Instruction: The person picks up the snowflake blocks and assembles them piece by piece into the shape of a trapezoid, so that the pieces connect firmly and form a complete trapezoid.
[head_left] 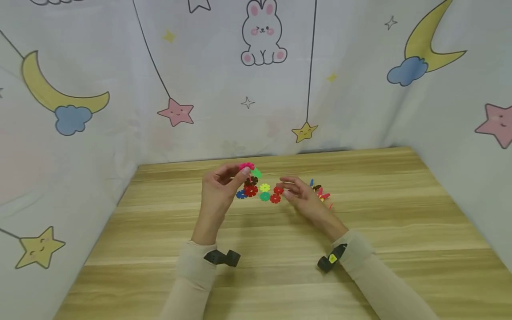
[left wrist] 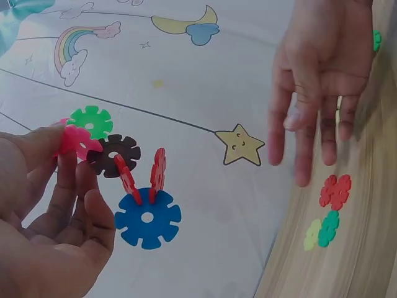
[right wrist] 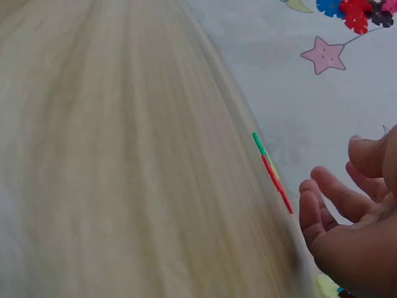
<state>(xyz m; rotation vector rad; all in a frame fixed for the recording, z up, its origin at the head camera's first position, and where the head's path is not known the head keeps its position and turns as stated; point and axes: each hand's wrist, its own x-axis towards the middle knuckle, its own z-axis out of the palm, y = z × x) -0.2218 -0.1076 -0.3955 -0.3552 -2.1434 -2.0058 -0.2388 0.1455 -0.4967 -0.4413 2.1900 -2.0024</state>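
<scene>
My left hand [head_left: 220,189] pinches a pink notched disc [left wrist: 78,141] between thumb and fingers. Joined to it are a green disc [left wrist: 90,122], a dark brown disc [left wrist: 114,156], two red discs [left wrist: 159,174] and a blue disc [left wrist: 147,218], all held up in the air. My right hand [head_left: 306,198] hangs with relaxed, spread fingers and nothing in them, as the left wrist view shows. Near its fingertips, two red discs [left wrist: 335,192] lie together on the table, beside a green disc [left wrist: 329,228] and a yellow disc [left wrist: 312,234].
On the wooden table [head_left: 280,266], a small group of pink, blue, dark and yellow pieces [head_left: 323,196] lies just right of my right hand. A white printed cloth [head_left: 224,80] stands behind the table and along both sides.
</scene>
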